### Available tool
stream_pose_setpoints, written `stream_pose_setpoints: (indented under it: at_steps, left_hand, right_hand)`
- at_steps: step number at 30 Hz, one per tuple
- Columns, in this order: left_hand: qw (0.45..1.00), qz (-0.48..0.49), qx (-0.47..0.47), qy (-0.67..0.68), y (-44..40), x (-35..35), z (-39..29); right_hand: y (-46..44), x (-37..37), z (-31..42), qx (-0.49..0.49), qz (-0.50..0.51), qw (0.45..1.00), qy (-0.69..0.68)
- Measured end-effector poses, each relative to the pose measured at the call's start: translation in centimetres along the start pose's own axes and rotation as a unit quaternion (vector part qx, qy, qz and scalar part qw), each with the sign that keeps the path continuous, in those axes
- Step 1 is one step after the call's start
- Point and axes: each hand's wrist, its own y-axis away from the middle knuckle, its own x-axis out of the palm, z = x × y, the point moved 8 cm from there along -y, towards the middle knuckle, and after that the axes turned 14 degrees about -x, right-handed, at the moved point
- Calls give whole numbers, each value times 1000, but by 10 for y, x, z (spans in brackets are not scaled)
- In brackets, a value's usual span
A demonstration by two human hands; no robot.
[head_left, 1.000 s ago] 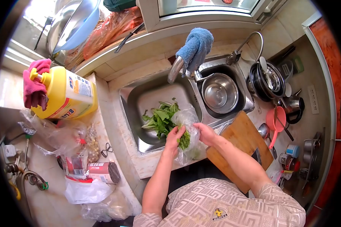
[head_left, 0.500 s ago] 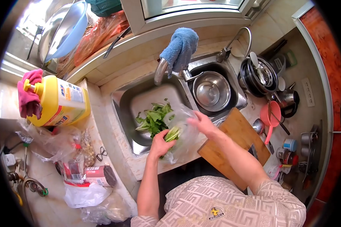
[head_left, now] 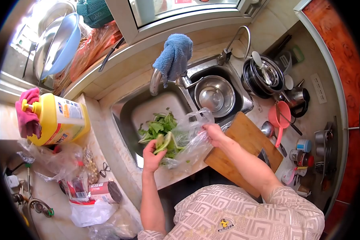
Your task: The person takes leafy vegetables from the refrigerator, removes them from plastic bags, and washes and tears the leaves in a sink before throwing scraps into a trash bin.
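Note:
Leafy greens point(head_left: 161, 126) lie in the left basin of the steel sink point(head_left: 126, 110), some of them at its front edge. My left hand point(head_left: 151, 157) is closed around the pale stalks of a few greens, just over the basin's front rim. In my right hand point(head_left: 214, 135) is the gathered edge of a clear plastic bag point(head_left: 196, 132). The bag hangs between my hands, its lower part over the counter edge beside the stalks. Whether any greens are inside the bag is hard to tell through the crumpled plastic.
A steel bowl point(head_left: 215, 96) sits in the right basin. The faucet point(head_left: 155, 82) carries a blue towel point(head_left: 174, 56). Right of the sink lie a wooden cutting board point(head_left: 244, 150) with a knife point(head_left: 264, 157) and a pink ladle point(head_left: 280, 116). A yellow jug point(head_left: 64, 120) stands left.
My left hand has moved left with the stalks, away from the bag. The bag, held in my right hand, is now stretched out wider. The whole view has shifted slightly.

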Motion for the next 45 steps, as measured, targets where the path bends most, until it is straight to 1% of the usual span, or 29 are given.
stream_pose_setpoints:
  at_steps: [3,5,8,9,12,15,19,21,22,23,25,26,27,28,29,30,31,32,33,34,35,36,37,38,40,42,43,44,45]
  left_hand:
    - [973,9,-16,230,-4,-18,6]
    - [930,43,56,361,-2,-30,-20]
    - [899,-20,85,430,-7,-71,-32]
    - [888,-3,86,452,-7,-73,-46]
    - [909,-20,98,405,-17,-88,-67]
    - [920,-45,98,377,-32,-96,-74]
    - [882,-55,39,467,-56,-106,-58]
    - [910,-111,8,398,-77,-115,-41]
    - [924,-174,-10,339,-85,-120,-28]
    - [942,-172,-48,284,-95,-114,-14]
    - [971,-223,-61,54,-117,-114,21]
    - [930,-355,7,-96,-113,-117,30]
    - [919,-340,-11,-200,-90,-91,3]
    - [931,-280,101,-212,-76,-63,-14]
    - [976,-145,40,-159,-71,-33,-16]
    - [999,-7,20,-43,-57,4,-17]
    - [981,38,34,-190,-29,36,-40]
    - [942,36,114,-313,-22,53,-35]
    - [916,64,84,-388,-21,62,-28]
    - [929,51,64,-360,-24,56,-23]
    - [941,40,46,-333,-29,48,-21]
    - [959,-26,109,-262,-18,36,-51]
    - [959,-54,159,-227,-4,31,-85]
    - [936,-89,236,-244,11,27,-115]
    - [927,-104,270,-239,35,33,-156]
    - [904,-118,318,-260,66,46,-190]
    - [887,-115,353,-276,79,55,-202]
    - [840,-89,370,-386,86,75,-197]
    - [780,-67,381,-491,92,92,-183]
  right_hand:
    - [4,-3,-1,-18,24,999,39]
    - [16,-9,10,-47,16,996,67]
    - [21,-28,14,-121,6,986,112]
    - [24,-33,15,-164,6,978,128]
    - [51,-37,31,-226,-25,968,103]
    - [65,-58,27,-236,-41,965,106]
    - [83,-75,32,-288,-66,941,163]
    - [93,-83,23,-186,-106,976,-32]
    - [101,-81,29,-187,-110,976,-31]
    - [108,-75,29,-153,-105,980,-67]
    - [119,-63,32,-119,-104,982,-106]
    - [121,-54,45,-162,-71,979,-99]
    - [122,-48,57,-205,-37,974,-91]
    - [121,-49,61,-208,-43,973,-91]
    - [120,-50,64,-208,-39,975,-67]
    - [118,-49,68,-209,-32,976,-44]
    - [118,-48,74,-212,-31,976,-47]
    - [118,-42,80,-205,-7,977,-55]
    - [117,-38,84,-197,18,978,-64]
    - [110,-42,86,-200,21,977,-69]
    - [98,-54,84,-198,2,980,-5]
    - [91,-66,86,-194,-20,979,57]
    - [89,-71,90,-195,-20,979,50]
    - [90,-66,99,-228,21,971,70]
    - [92,-58,116,-254,69,962,78]
    - [95,-45,134,-282,126,935,176]
    - [86,-45,128,-289,128,935,162]
    - [75,-53,133,-397,41,866,302]
    - [80,-54,145,-488,-52,759,428]
